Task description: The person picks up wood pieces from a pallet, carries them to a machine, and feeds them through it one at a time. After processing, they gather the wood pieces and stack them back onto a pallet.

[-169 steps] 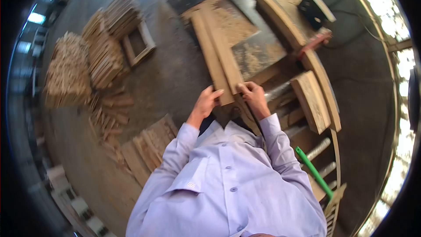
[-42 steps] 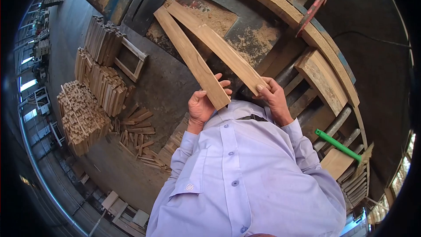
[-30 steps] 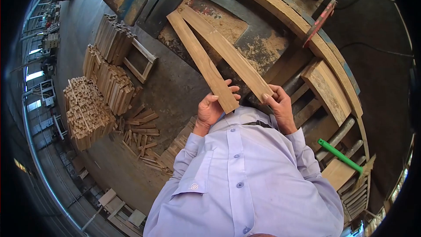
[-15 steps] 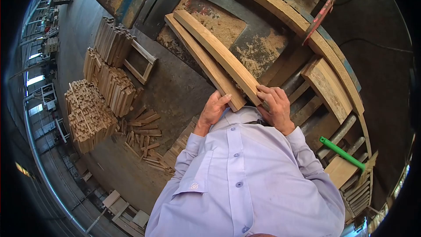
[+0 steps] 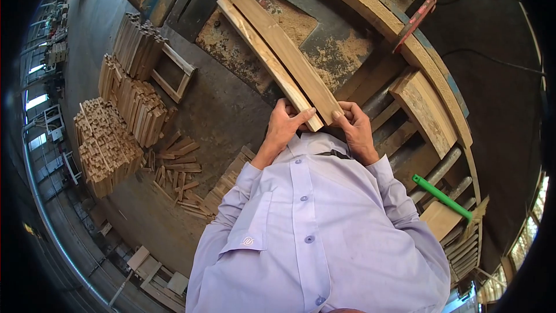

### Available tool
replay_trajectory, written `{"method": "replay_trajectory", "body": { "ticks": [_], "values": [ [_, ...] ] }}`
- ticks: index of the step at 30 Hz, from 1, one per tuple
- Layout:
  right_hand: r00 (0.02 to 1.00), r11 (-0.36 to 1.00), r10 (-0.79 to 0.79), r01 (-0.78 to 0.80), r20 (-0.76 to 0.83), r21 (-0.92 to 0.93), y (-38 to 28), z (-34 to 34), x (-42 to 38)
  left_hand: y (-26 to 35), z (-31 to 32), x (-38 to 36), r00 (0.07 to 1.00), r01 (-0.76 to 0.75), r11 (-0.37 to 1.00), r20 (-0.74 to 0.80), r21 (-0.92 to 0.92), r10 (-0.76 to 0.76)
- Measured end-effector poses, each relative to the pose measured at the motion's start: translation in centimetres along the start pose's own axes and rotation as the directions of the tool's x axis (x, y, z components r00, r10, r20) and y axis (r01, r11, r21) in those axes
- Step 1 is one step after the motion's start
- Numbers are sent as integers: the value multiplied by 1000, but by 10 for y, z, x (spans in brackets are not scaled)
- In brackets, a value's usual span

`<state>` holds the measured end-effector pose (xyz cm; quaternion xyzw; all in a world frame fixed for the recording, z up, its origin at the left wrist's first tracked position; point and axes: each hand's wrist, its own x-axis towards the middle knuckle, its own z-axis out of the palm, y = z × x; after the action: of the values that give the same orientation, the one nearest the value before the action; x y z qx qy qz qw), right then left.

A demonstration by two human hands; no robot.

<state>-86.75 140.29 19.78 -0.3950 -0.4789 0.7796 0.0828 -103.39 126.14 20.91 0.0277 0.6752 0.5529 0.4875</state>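
left hand [image 5: 285,126]: grip closed on the near end of the left wooden strip [image 5: 268,64], thumb on top.
right hand [image 5: 356,130]: grip closed on the near end of the right wooden strip [image 5: 288,55], thumb pressed to its upper face.
strips: side by side, narrow dark gap between; far ends over the sawdust-strewn machine tabletop [image 5: 339,26]; cannot tell if they touch it.
right side: curved wooden rail [image 5: 359,0], red clamp [image 5: 417,20] on it; wood block [image 5: 425,113]; green-handled brush [image 5: 443,197].
floor, left: stacked slats [image 5: 107,142], loose offcuts [image 5: 179,168] near.
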Motion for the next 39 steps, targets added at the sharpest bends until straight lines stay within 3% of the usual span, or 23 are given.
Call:
{"method": "replay_trajectory", "body": {
  "ticks": [4, 6, 9, 16, 20, 22, 23, 26, 28, 30, 34, 36, 39],
  "values": [
    [999, 999, 26, -24, 44, -43, 5, 4, 4, 7, -2, -7, 1000, -14, 999, -10, 38, 14],
    [996, 995, 66, -70, 61, 75, 6, 5, 4, 10, -1, -6, 1000, -25, 999, 16, -45, 25],
    [992, 993, 85, -92, 93, 75, 5, 5, 4, 6, -3, -5, 995, -68, 985, 67, -158, 79],
    [997, 992, 73, -74, 8, 98, 2, 4, 6, 13, -8, -11, 998, -68, 989, -20, -131, 66],
    [997, 993, 74, -71, -33, 96, 3, 3, 9, 16, -6, -15, 992, -52, 998, -110, 25, 54],
    [997, 997, 46, -42, -60, 65, 2, 2, 9, 19, -4, -16, 981, -69, 950, -151, 304, 119],
    [998, 998, 42, -38, -54, 58, 3, 3, 9, 9, -6, -12, 969, -124, 927, -157, 353, 189],
    [995, 996, -70, 66, -77, -59, 3, 5, 6, 18, -1, -14, 958, -162, 874, -140, 457, 251],
    [971, 888, -236, 206, -25, -410, -2, 8, 2, 22, 3, -15, 956, -177, 858, -123, 481, 266],
    [934, 780, -355, 318, 37, -539, -1, 11, 2, 25, 5, -14, 953, -194, 842, -106, 503, 283],
    [897, 718, -424, 418, 127, -556, -12, 12, 3, 18, 2, -8, 955, -240, 799, -14, 551, 296],
    [833, 578, -495, 527, 246, -623, -22, 14, 1, 14, 0, -6, 956, -261, 806, 27, 532, 292],
    [862, 541, -440, 479, 254, -691, -27, 16, 1, 14, -1, -8, 937, -314, 802, 30, 508, 347]
  ]
}}
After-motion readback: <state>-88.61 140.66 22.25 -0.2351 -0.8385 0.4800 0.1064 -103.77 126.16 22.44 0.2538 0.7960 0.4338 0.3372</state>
